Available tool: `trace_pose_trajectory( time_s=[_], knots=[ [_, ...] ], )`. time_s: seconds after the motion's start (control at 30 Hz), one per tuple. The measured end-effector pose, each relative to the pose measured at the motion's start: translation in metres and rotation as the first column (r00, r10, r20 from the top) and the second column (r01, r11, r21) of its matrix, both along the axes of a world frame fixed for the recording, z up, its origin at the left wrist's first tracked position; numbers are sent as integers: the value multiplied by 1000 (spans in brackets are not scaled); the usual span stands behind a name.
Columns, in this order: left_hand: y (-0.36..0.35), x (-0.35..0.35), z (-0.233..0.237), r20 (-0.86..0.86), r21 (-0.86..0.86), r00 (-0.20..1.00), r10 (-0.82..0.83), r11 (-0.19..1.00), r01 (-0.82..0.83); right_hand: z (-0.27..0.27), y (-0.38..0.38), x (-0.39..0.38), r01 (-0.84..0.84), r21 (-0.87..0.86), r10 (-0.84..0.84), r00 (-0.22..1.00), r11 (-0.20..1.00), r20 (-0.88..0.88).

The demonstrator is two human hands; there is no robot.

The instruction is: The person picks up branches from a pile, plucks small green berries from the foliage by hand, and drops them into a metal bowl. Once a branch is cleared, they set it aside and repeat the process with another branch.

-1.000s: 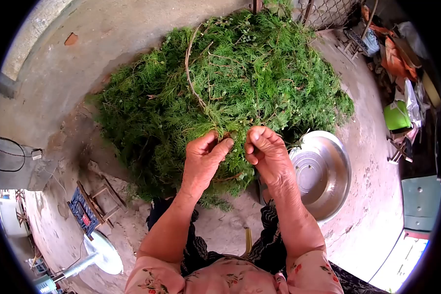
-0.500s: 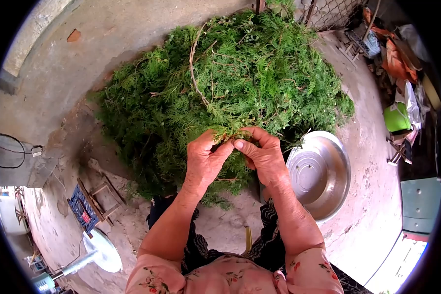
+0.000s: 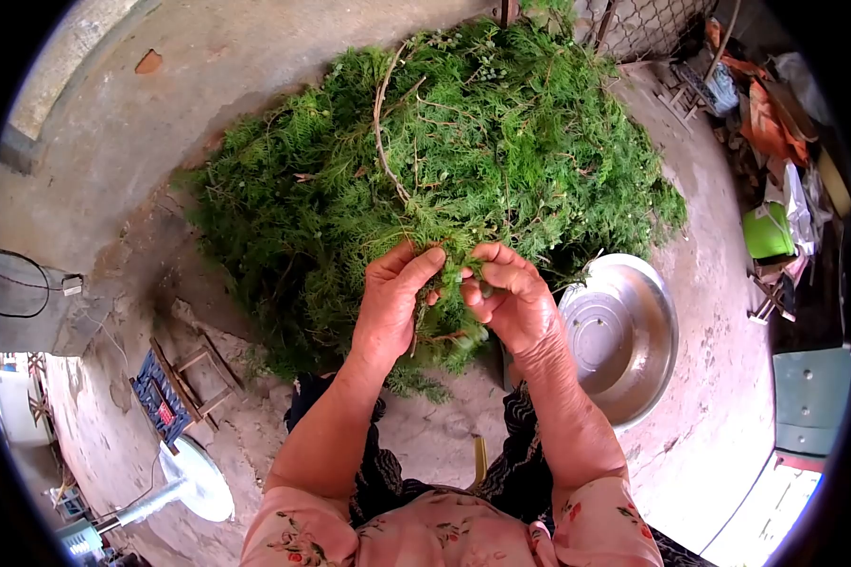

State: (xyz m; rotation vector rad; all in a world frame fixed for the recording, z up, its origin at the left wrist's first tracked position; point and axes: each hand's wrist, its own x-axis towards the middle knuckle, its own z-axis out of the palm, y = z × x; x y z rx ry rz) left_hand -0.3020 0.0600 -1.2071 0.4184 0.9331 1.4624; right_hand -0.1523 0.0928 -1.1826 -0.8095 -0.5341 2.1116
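A green evergreen sprig (image 3: 452, 255) with scale-like leaves is pinched between the thumb and fingers of my left hand (image 3: 393, 300). Close to its right side is my right hand (image 3: 520, 300), fingers curled inward by the sprig's tip. Small green bits show at those fingertips, too small and blurred to name. Directly beyond and beneath both hands lies a large heap of cut evergreen branches (image 3: 482, 132), with a bare brown stem (image 3: 380, 123) curving over it. Just right of my right hand stands a wide metal basin (image 3: 648, 326) with a few small green specks inside.
A small wooden stool (image 3: 203, 378) and a white fan (image 3: 203, 482) stand to the left on the concrete floor (image 3: 700, 369). Wire mesh (image 3: 652, 28) borders the heap at the back. Along the right are a green container (image 3: 768, 231), orange cloth (image 3: 771, 123) and other clutter.
My hands have drawn slightly apart. My right hand has turned, its fingers curling below the sprig, while more of the sprig shows beside my left hand.
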Motion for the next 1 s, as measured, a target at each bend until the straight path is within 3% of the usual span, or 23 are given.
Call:
trace_pose_trajectory(
  time_s=[0.03, 0.1, 0.23, 0.3, 0.37, 0.43, 0.5, 0.53, 0.6, 0.63, 0.7, 0.83, 0.87, 1.0],
  knots=[
    [0, -2, -1, -1, 1, 1000, 0, 1000, 0, 1, -1, -2, 10, -32, -11, 999, 999, -39],
    [-1, -9, 2, 217, 25, 967, -133, 991, 130, -2, -1, -4, 24, -4, -24, 998, 1000, -55],
    [1, -6, -3, 194, 21, 976, -100, 995, 98, -11, -3, -3, 108, 118, -102, 994, 987, -49],
    [2, -5, -10, 153, 25, 984, -94, 995, 92, 3, -8, -5, -46, 316, -87, 915, 948, 393],
    [2, -2, -10, 115, 28, 989, -92, 996, 89, 7, -12, -10, -121, 444, -137, 851, 888, 507],
    [0, 2, 0, -19, -70, 997, -80, 994, 79, 2, -14, -14, -51, 475, -239, 815, 879, 528],
    [0, 1, 5, 27, -68, 992, -120, 990, 122, 12, -11, -11, -45, 385, -184, 822, 922, 538],
    [0, 3, 11, -23, -40, 987, -159, 987, 158, 16, -10, -9, -43, 292, -129, 830, 955, 543],
    [-2, 3, 13, -91, -23, 966, -241, 970, 240, 3, -7, -5, 3, 291, -152, 858, 957, 490],
    [-2, 4, 12, -91, -23, 966, -243, 970, 242, -2, -7, -4, 47, 286, -173, 883, 957, 436],
    [-2, 5, 9, -267, 46, 933, -243, 963, 264, 2, -6, -2, 19, 286, -144, 895, 958, 422],
    [-4, 9, 15, -495, -15, 859, -133, 989, 145, 4, -6, -4, -41, 250, -76, 893, 967, 443],
    [-3, 10, 11, -499, 50, 862, -88, 990, 130, 4, -6, -4, -58, 281, -76, 893, 958, 444],
    [-5, 6, 12, -508, 36, 854, -117, 987, 157, 2, -8, -3, -21, 246, -90, 897, 969, 433]
  ],
)
